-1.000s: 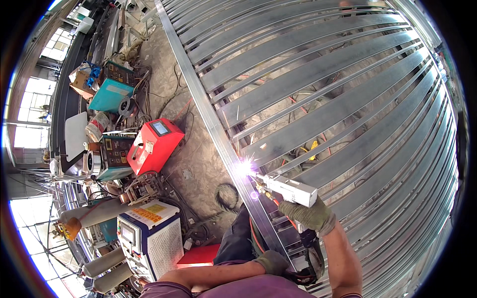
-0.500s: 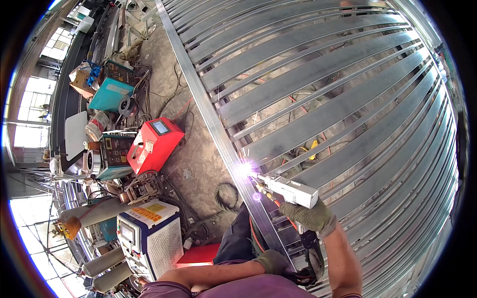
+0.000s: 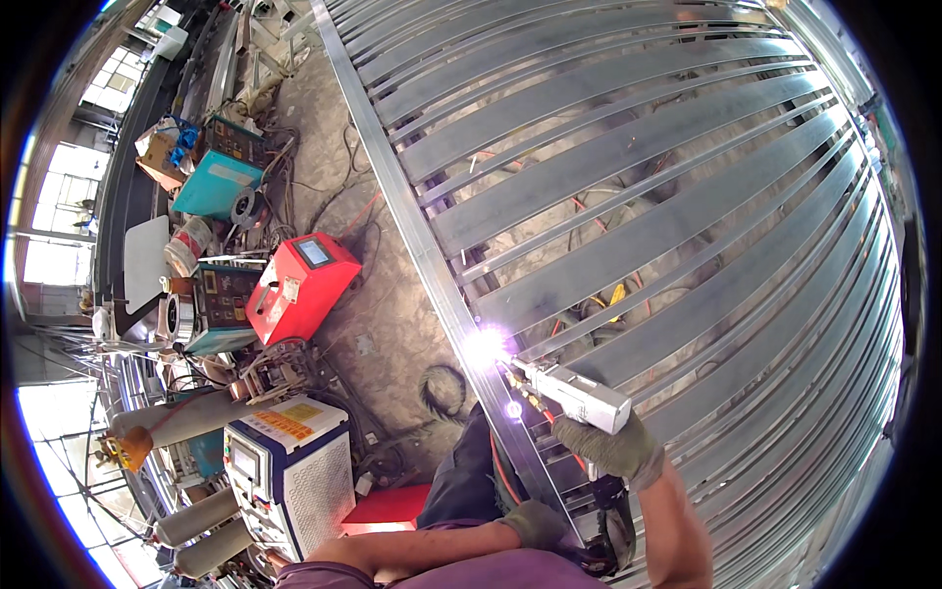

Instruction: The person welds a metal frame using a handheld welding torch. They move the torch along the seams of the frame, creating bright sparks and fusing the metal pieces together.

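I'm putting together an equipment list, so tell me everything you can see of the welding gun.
The welding gun has a boxy, silver-grey body that looks like metal and a slim nozzle in front. It appears to be working: a violet-white glare hides its very tip. It slants across the flat bars, nose toward the upper left, at the long edge bar. The gloved right hand grips it from below, hiding the handle. Whether the tip touches metal can't be told.
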`<state>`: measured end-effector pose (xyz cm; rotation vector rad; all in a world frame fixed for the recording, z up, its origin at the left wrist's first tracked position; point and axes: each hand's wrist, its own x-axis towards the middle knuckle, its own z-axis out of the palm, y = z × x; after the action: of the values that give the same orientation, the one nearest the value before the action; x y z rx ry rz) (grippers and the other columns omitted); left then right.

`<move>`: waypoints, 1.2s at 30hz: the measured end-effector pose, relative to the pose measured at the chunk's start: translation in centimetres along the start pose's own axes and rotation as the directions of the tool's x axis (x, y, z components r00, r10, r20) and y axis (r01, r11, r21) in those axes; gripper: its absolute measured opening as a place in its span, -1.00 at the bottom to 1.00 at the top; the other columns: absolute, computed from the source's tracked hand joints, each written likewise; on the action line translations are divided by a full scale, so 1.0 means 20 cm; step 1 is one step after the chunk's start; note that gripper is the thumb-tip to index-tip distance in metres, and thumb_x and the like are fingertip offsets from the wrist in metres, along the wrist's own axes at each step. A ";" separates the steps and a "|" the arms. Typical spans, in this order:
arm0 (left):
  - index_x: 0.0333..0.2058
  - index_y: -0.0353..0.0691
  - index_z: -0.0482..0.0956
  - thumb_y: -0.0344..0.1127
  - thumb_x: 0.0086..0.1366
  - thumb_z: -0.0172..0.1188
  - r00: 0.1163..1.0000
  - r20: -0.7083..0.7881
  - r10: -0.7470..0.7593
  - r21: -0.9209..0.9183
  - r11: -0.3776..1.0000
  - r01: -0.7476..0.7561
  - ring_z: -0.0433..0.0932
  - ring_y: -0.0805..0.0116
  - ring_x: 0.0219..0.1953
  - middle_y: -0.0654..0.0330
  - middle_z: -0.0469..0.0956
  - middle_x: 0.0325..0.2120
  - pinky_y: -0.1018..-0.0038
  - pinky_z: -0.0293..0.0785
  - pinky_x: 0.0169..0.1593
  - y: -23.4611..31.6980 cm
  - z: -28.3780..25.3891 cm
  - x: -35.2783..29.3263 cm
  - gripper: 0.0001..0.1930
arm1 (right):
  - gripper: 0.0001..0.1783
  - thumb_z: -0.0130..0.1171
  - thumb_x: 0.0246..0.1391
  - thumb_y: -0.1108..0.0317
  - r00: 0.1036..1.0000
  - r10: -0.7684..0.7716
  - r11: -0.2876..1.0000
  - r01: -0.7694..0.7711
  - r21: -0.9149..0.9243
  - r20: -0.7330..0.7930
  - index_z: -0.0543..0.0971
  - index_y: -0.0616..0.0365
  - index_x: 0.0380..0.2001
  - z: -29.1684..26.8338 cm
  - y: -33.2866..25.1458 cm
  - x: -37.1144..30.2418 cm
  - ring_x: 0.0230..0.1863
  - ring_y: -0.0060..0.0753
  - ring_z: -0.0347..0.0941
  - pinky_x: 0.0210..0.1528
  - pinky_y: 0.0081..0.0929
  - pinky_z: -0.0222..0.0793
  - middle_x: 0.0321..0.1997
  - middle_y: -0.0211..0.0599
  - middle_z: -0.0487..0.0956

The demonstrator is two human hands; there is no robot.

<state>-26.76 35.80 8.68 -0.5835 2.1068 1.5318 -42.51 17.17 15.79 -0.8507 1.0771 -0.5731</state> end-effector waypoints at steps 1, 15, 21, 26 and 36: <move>-0.25 -0.22 0.77 -0.29 0.28 0.14 1.000 -0.001 -0.014 0.004 1.000 0.014 0.78 -0.07 -0.23 -0.07 0.76 -0.30 0.06 0.67 -0.20 -0.01 0.01 0.02 -0.76 | -0.40 0.48 0.20 0.36 0.999 0.039 0.999 -0.039 -0.031 -0.003 0.56 0.23 0.28 -0.01 0.01 -0.01 -0.07 -0.61 0.62 -0.08 -0.52 0.58 -0.01 -0.38 0.74; -0.26 -0.14 0.78 -0.25 0.26 0.19 1.000 -0.022 0.001 -0.040 0.999 -0.002 0.77 -0.05 -0.19 -0.01 0.77 -0.31 0.08 0.67 -0.17 -0.01 -0.02 -0.03 -0.78 | -0.45 0.50 0.18 0.27 0.998 0.004 0.991 -0.013 -0.136 -0.063 0.62 0.21 0.19 0.02 -0.05 0.05 -0.19 -0.61 0.64 -0.17 -0.48 0.60 -0.13 -0.32 0.76; -0.27 -0.13 0.79 -0.24 0.25 0.22 1.000 -0.025 -0.001 -0.037 0.999 0.000 0.77 -0.05 -0.18 0.00 0.77 -0.31 0.09 0.67 -0.17 -0.01 -0.01 0.00 -0.79 | -0.45 0.51 0.17 0.14 0.997 0.043 0.986 -0.051 -0.160 -0.057 0.65 0.15 0.16 0.02 0.01 0.08 -0.23 -0.57 0.66 -0.20 -0.46 0.59 -0.18 -0.34 0.76; -0.27 -0.15 0.80 -0.22 0.26 0.23 1.000 -0.003 -0.013 -0.035 0.999 0.013 0.77 -0.06 -0.18 -0.01 0.77 -0.30 0.08 0.67 -0.16 0.00 -0.02 0.02 -0.78 | -0.45 0.49 0.17 0.07 0.998 0.010 0.986 -0.020 -0.163 -0.058 0.66 0.14 0.13 0.02 0.00 0.09 -0.26 -0.55 0.67 -0.23 -0.43 0.59 -0.22 -0.34 0.77; -0.30 -0.16 0.80 -0.18 0.23 0.25 0.999 -0.044 -0.011 -0.030 1.000 0.009 0.77 -0.06 -0.20 -0.01 0.77 -0.32 0.07 0.68 -0.18 0.00 0.00 0.03 -0.76 | -0.45 0.49 0.16 0.03 0.998 0.009 0.978 -0.021 -0.206 -0.060 0.68 0.11 0.11 0.01 0.04 0.10 -0.30 -0.52 0.69 -0.24 -0.44 0.59 -0.29 -0.35 0.77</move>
<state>-27.11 35.83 8.28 -0.6433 2.1143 1.5603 -41.65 16.22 14.07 -1.0106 1.2101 -0.4811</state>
